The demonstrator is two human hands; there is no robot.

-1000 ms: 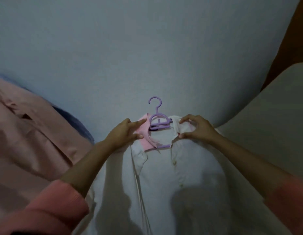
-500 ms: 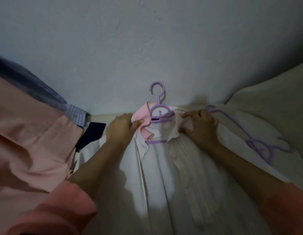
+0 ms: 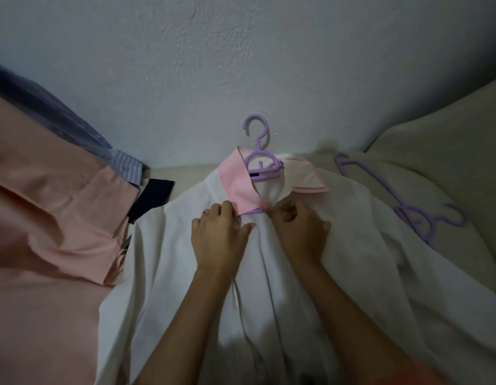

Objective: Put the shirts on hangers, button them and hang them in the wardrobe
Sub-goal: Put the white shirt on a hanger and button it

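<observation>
A white shirt (image 3: 163, 273) with a pink collar (image 3: 235, 187) lies flat on the bed, front up. A purple hanger (image 3: 262, 162) sits inside its neck, hook pointing at the wall. My left hand (image 3: 216, 240) rests on the left front just below the collar, fingertips at the collar tip and thumb pressing the placket edge. My right hand (image 3: 297, 232) has curled fingers pinching the right front edge at the top of the placket. Both hands meet under the collar opening; the button itself is hidden.
A peach shirt (image 3: 52, 223) covers the left side, with a blue striped shirt (image 3: 124, 165) and dark fabric (image 3: 155, 195) behind it. A spare purple hanger (image 3: 408, 212) lies on the beige bedding (image 3: 435, 162) at right. A pale wall (image 3: 213, 65) rises just beyond.
The shirt has been lowered onto the bed. Both hands slid down from the collar's sides to the top of the placket, close together.
</observation>
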